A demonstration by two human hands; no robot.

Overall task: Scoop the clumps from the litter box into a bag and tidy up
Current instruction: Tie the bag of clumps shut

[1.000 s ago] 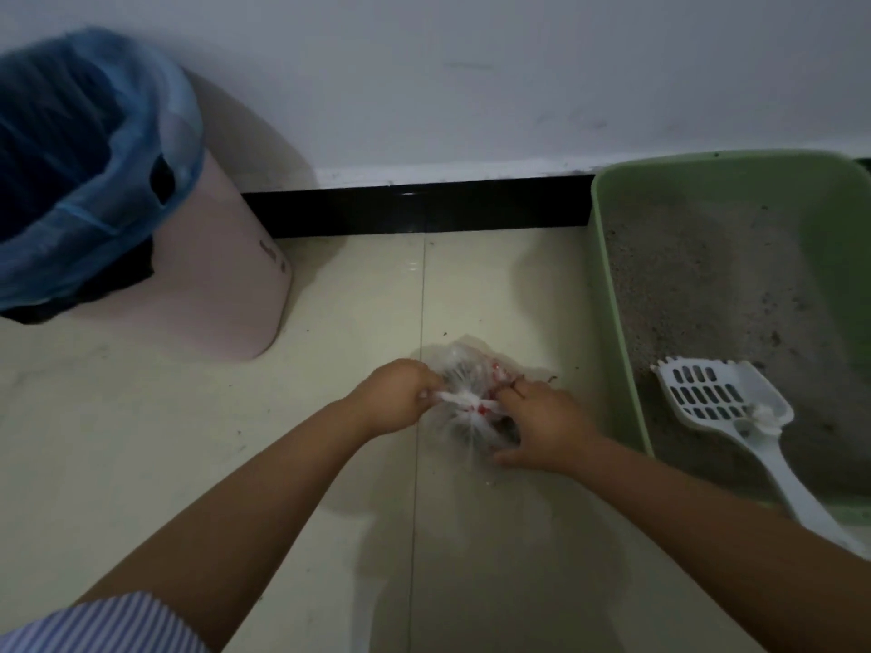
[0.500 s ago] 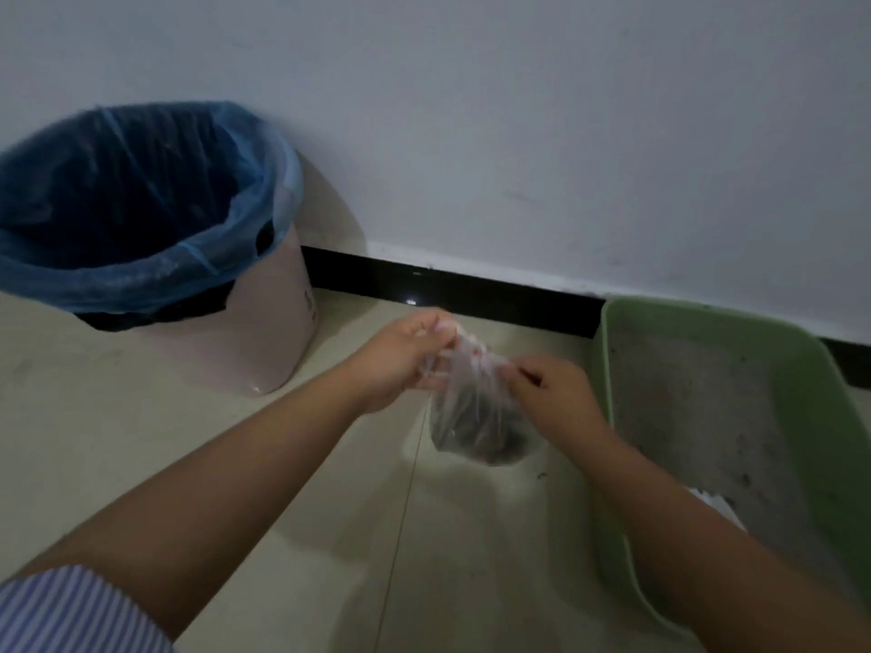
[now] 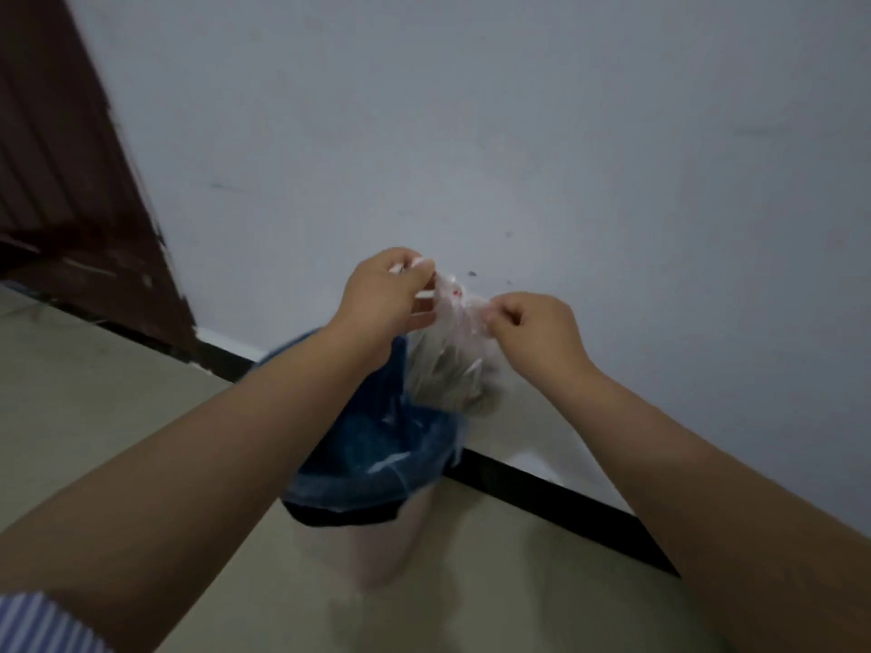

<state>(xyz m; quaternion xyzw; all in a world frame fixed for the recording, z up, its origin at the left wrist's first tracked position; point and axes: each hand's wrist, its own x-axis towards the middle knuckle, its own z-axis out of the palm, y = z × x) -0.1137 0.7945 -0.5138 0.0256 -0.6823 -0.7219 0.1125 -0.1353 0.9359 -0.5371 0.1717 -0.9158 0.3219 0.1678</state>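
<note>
Clumps of litter sit in the bottom of a clear plastic bag, which hangs in the air above the far rim of the bin, close to the wall.

From left to right: a dark brown door fills the upper left corner. The waste bin, pale with a blue liner, stands on the tiled floor against the black skirting. The left hand pinches one side of the bag's neck; the right hand pinches the other side, fingers curled. The hands are held slightly apart, which keeps the neck gathered and the load hanging, probably to tie it off or drop it into the liner.

No brand, label or legible writing is visible; small red marks on the bag cannot be read.
</note>
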